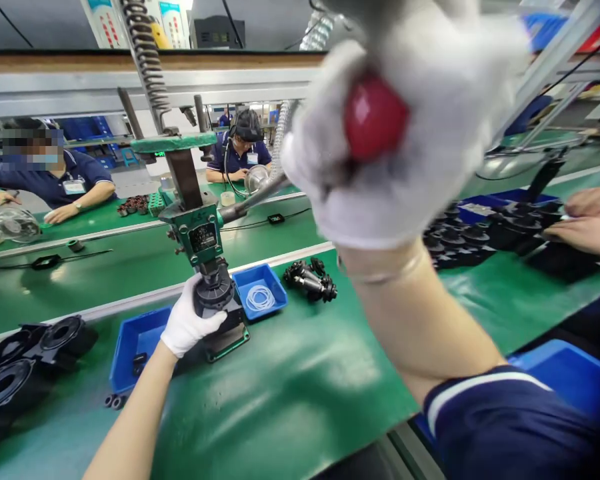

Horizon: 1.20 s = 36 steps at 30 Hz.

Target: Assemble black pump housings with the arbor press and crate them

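Note:
A green hand press (196, 233) stands on the bench with its ram down on a round black plastic part (214, 287). My left hand (186, 320), in a white glove, is closed round the near left side of that part, thumb along its front. Close to the camera, my gloved right hand (405, 180) is raised and wrapped round the red ball knob (375, 119) of the press lever (253, 200). Motion blurs this hand. The lever slopes up from the press and passes behind the glove.
Beside the press sit a blue bin (273, 310) of clear rings and another blue bin (123, 357) with small black parts. Black shafts (313, 280) lie to the right, black housings (17, 373) to the left. Co-workers sit opposite; another person's hands (593, 217) are at right.

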Each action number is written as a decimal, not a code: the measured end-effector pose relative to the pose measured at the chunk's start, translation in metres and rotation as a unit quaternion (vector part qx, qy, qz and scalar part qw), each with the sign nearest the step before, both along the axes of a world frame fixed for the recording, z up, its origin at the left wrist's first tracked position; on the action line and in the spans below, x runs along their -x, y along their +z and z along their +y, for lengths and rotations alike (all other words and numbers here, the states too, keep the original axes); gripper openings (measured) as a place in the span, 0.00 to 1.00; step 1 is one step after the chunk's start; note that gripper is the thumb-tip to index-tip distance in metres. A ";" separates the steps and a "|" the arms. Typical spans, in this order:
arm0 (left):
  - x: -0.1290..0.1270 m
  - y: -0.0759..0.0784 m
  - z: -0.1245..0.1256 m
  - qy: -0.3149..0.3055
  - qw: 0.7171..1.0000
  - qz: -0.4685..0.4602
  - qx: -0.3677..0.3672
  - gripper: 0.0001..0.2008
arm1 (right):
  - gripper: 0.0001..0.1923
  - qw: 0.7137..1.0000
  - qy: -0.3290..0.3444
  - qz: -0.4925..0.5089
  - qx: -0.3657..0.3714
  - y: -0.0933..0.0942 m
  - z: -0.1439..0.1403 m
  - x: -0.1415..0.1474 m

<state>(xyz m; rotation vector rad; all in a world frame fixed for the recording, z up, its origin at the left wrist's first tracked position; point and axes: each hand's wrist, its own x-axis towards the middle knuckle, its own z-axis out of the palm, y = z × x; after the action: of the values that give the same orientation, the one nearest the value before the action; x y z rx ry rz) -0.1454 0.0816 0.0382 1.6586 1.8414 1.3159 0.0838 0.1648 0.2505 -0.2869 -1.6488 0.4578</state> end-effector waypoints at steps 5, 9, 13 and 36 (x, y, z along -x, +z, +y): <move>0.001 0.000 0.000 -0.001 1.000 0.002 0.000 0.41 | 0.11 0.979 0.142 0.139 0.044 -0.028 -0.012 -0.006; 0.004 -0.004 0.002 -0.002 1.000 -0.002 -0.022 0.41 | 0.15 0.954 0.254 0.158 -0.006 -0.023 -0.004 0.003; 0.007 -0.005 0.002 -0.012 1.000 -0.002 -0.027 0.41 | 0.11 0.925 0.257 0.279 -0.023 -0.045 -0.009 0.006; 0.005 0.006 -0.014 -0.076 0.989 -0.128 -0.013 0.48 | 0.13 0.950 0.242 0.187 0.059 -0.056 -0.015 -0.005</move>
<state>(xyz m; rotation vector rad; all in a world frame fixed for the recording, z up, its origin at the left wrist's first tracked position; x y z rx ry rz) -0.1503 0.0674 0.0442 1.5285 1.5269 1.4167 0.0892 0.1503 0.1947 0.1230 -1.3093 0.9247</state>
